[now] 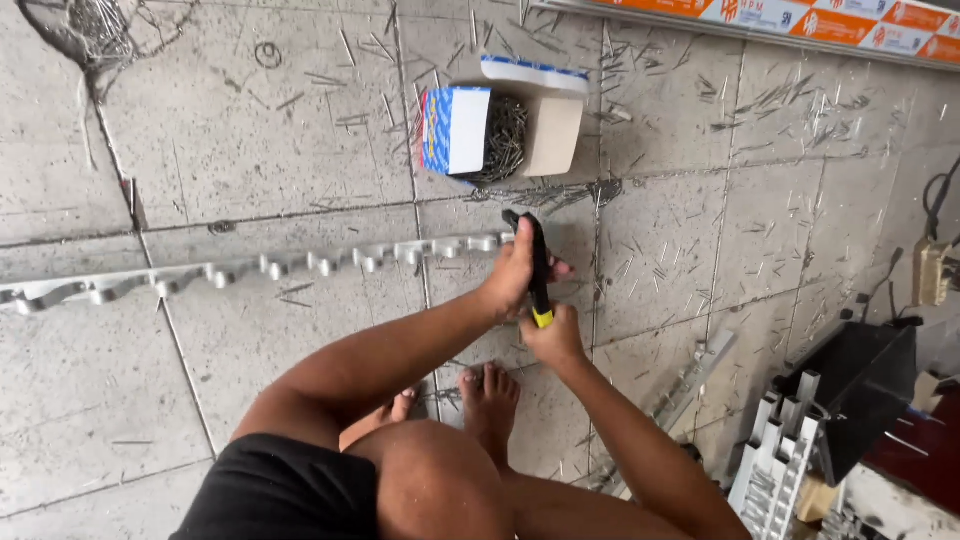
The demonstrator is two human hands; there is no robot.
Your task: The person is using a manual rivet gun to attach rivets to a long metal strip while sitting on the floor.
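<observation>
Holding a black tool (537, 268) with both hands at the end of a notched metal strip (260, 268).
Left hand (512, 275) and right hand (553, 338) grip it closed; the strip runs leftward across the floor (250, 130).

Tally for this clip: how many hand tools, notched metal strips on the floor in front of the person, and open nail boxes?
Hand tool, black with a yellow grip end, held by left hand and right hand: 1
Notched metal strip: 1
Open nail box: 1
Total: 3
</observation>
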